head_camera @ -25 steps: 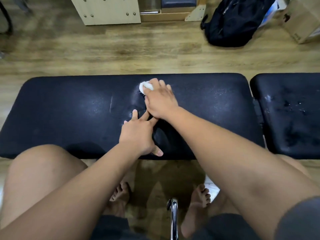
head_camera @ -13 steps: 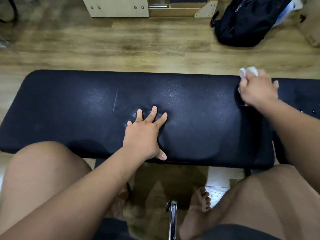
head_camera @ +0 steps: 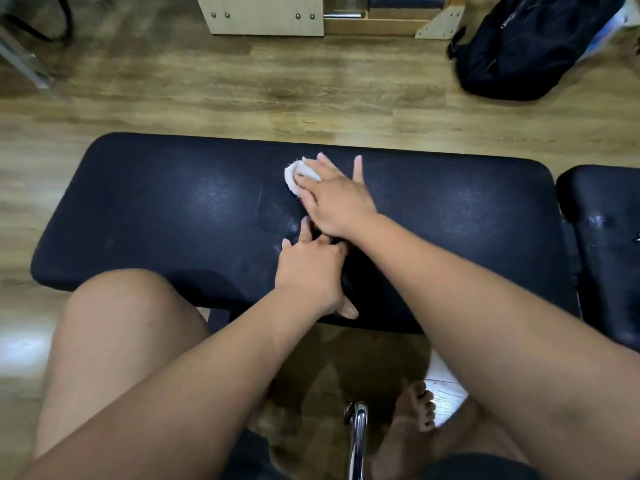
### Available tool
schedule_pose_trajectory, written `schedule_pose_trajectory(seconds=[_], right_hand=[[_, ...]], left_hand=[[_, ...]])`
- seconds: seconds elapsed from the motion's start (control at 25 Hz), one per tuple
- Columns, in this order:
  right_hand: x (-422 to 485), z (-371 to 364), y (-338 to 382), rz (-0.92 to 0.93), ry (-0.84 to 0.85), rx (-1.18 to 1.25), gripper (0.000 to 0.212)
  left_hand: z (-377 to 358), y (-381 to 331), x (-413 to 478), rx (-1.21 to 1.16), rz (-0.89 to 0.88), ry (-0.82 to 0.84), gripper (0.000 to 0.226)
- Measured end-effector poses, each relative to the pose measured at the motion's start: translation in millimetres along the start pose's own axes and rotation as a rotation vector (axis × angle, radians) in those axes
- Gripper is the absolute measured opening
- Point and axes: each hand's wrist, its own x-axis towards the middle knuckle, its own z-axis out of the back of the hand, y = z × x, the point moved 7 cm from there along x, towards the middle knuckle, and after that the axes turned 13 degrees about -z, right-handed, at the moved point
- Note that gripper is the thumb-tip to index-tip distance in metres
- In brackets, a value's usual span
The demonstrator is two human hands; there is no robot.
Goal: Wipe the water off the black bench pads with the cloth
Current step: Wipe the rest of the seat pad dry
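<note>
A long black bench pad (head_camera: 166,216) lies across the view in front of my knees, with faint damp sheen on it. My right hand (head_camera: 334,199) presses a small white cloth (head_camera: 294,176) flat onto the pad's far middle, fingers spread over it. Just nearer, my left hand (head_camera: 311,271) rests palm down on the pad, fingers apart, holding nothing; its fingertips lie under my right wrist. A second black pad (head_camera: 606,244) sits at the right, separated by a narrow gap, with water drops on it.
Wooden floor surrounds the bench. A black backpack (head_camera: 526,46) lies at the far right, a light wooden cabinet (head_camera: 266,15) at the far middle. A chrome bar (head_camera: 356,438) stands between my bare feet below the bench.
My right hand swept the cloth from the pad's middle to its right end, then back left to the far middle. My left hand stayed planted on the pad.
</note>
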Motion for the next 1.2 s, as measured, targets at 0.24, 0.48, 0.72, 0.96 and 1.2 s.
schedule_pose_trajectory(seconds=[0.24, 0.48, 0.72, 0.96, 1.2], right_hand=[[-66.3, 36.4, -222.1, -0.574, -0.208, 0.055, 0.045], [-192.0, 24.4, -299.4, -0.917, -0.262, 0.098, 0.043], [-260.5, -5.1, -264.6, -0.955, -0.339, 0.162, 0.043], [-283.1, -6.1, -236.7, -0.781, -0.219, 0.055, 0.042], [-237.2, -6.4, -234.6, -0.769, -0.134, 0.063, 0.061]], left_hand=[[-6.2, -0.5, 4.9, 0.026, -0.015, 0.030, 0.130], [-4.2, -2.2, 1.8, 0.003, -0.024, 0.012, 0.129], [-10.2, 0.0, -3.9, -0.007, -0.042, -0.025, 0.122], [-18.2, 2.9, -5.7, -0.017, -0.070, -0.018, 0.115], [-17.5, 0.3, -4.0, 0.005, -0.069, 0.015, 0.114]])
